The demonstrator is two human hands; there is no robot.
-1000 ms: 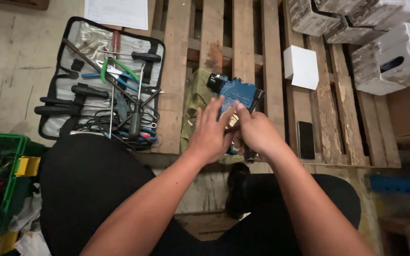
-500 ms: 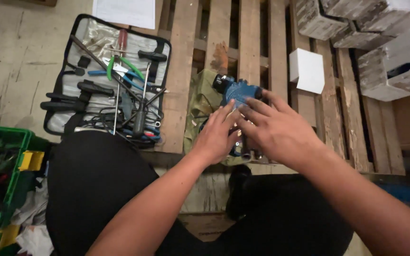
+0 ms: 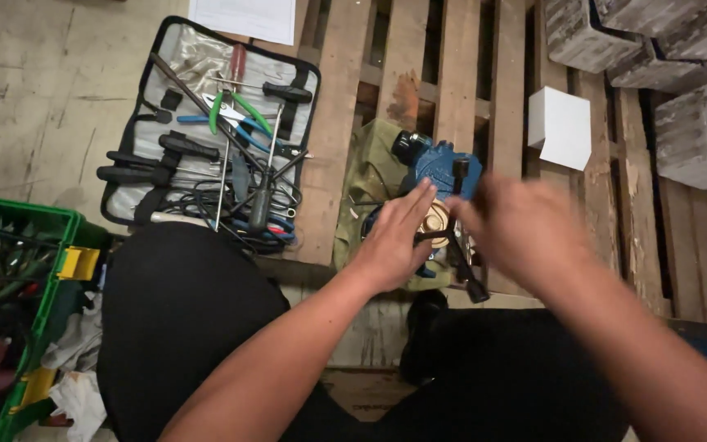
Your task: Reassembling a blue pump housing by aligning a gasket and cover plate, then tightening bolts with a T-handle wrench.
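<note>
A small blue pump (image 3: 439,168) with a brass-coloured round part (image 3: 437,223) lies on a green cloth (image 3: 370,176) on a wooden pallet (image 3: 333,123). My left hand (image 3: 394,241) rests on the pump, fingers stretched over the brass part and thumb at its near side. My right hand (image 3: 525,233) is blurred just right of the pump. A black T-handled tool (image 3: 461,266) sticks out from the pump toward me, beside that hand. The blur hides whether my right hand grips it.
An open grey tool roll (image 3: 206,131) with pliers, screwdrivers and keys lies left of the pallet. A green crate (image 3: 10,221) of tools stands at my left knee. A white box (image 3: 562,127) and grey blocks (image 3: 656,49) sit on the pallet's right side.
My right hand has lifted off the pump and swung right. The black T-handled tool now shows. My left hand has stayed on the pump.
</note>
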